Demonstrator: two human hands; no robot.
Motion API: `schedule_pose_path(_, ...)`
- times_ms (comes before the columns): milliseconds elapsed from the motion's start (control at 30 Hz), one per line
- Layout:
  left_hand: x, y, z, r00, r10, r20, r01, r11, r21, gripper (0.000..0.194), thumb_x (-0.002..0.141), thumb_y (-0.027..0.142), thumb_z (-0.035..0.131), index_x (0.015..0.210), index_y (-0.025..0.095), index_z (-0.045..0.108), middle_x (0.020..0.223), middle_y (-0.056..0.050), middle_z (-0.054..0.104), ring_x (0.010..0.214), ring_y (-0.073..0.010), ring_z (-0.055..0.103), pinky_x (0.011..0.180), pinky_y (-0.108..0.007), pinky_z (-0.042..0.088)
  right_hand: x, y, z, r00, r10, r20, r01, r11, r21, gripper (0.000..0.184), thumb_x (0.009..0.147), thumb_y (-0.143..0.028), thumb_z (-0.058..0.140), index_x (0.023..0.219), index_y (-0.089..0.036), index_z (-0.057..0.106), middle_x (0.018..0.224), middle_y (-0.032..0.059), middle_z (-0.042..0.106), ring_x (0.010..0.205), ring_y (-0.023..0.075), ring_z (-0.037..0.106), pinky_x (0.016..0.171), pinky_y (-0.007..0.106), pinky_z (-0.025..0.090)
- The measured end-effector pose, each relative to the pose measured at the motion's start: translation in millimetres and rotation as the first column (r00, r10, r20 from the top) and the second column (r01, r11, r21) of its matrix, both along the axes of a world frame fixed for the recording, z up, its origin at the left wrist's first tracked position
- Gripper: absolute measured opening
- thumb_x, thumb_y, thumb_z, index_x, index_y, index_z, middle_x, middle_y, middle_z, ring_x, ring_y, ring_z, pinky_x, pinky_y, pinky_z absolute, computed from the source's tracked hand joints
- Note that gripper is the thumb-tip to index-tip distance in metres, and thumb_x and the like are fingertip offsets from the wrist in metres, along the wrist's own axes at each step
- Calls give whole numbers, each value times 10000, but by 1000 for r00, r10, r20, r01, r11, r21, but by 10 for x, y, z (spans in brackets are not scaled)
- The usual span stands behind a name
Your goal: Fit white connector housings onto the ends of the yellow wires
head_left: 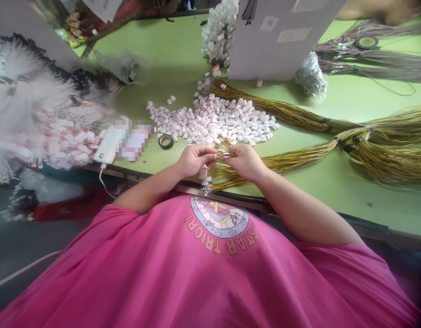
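My right hand [246, 160] is closed around a bunch of yellow-and-black wires [226, 142] whose silvery terminal ends point left. Close beside it, my left hand [197, 160] pinches at those ends, with what looks like a small white plastic connector [215, 156] at the fingertips. Just beyond both hands spreads a heap of small white connectors [227, 118]. A bundle of yellow-and-black wires [299, 154] runs under my right hand, and more terminal ends [206, 189] lie at the table's near edge. A few connectors [204, 174] hang or lie below my left hand.
A roll of black tape [166, 141] and a white power bank [110, 145] with a cable lie left. Further left is a pile of white wires with connectors [67, 136]. A grey box [272, 41] stands behind the heap. Purplish wire bundles [384, 59] lie at the back right.
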State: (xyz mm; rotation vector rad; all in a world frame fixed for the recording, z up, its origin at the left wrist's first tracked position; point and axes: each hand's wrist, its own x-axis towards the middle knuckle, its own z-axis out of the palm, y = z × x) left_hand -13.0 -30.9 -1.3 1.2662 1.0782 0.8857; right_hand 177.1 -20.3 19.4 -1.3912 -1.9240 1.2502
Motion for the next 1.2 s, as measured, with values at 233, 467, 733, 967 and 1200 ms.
schedule_pose_path(233,14,-50,64,955,-59,-292,113,979,171,201,802,329,647,820,132,678,635,-17,652,515,-80,578,511,-194,445,-33,-20,-49,999,26,39,-26,1000,9,234,730,-324,573,580,-163,493,546,-44,378,571,88,343,542,249,265)
schedule_pose_path(467,-23,-55,60,876,-11,-482,203,915,348,133,822,254,620,760,146,668,642,-4,629,590,-98,576,587,-219,442,-49,-22,-29,995,77,58,-76,997,-23,277,753,-339,578,569,-176,451,549,-50,361,561,83,326,547,260,261)
schedule_pose_path(733,-343,45,192,670,32,-742,455,772,444,219,869,340,582,981,173,670,1002,-67,683,972,-193,597,899,-338,444,31,44,-94,993,115,24,-117,987,112,280,773,-347,577,572,-182,472,574,-40,395,599,104,373,604,285,299)
schedule_pose_path(967,-786,426,84,101,294,-950,158,938,307,276,861,286,553,1045,86,600,1103,-207,607,1102,-354,515,932,-471,384,71,62,-47,995,64,-75,-61,997,45,225,745,-358,619,670,-146,634,590,-14,512,602,115,435,593,290,319)
schedule_pose_path(1200,-761,422,102,358,351,-865,169,887,430,210,856,118,436,929,130,632,961,-145,662,983,-276,575,903,-422,416,55,43,29,996,56,-73,-63,993,-101,213,748,-312,568,635,-142,627,546,-17,526,498,82,408,525,271,303)
